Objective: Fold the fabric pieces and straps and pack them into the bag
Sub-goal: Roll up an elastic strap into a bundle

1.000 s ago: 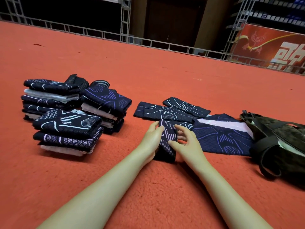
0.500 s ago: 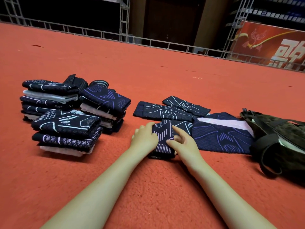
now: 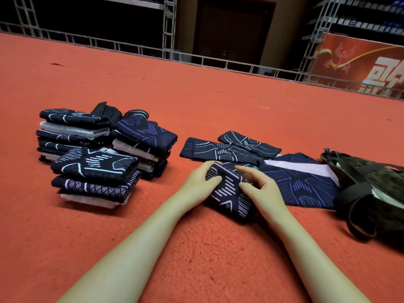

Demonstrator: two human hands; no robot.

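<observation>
Two bare hands meet on one folded fabric piece [image 3: 229,191] at centre, forearms reaching in from the near edge. Left hand [image 3: 200,181] holds its left side, thumb on top, fingers curled under the far corner. Right hand [image 3: 261,189] holds the right side, thumb on the cloth, fingers bent above it. Piece lies on the red carpet [image 3: 196,259], tilted, near end toward the camera. Unfolded pieces [image 3: 227,149] lie just behind it; larger purple-patterned piece [image 3: 301,184] lies at right, touching the camo bag [image 3: 371,189]. Folded stacks [image 3: 98,154] sit well left. Open carpet lies nearer the camera and between stacks and hands. Versus half a second ago, the piece is turned diagonal and the left thumb has come onto it.
</observation>
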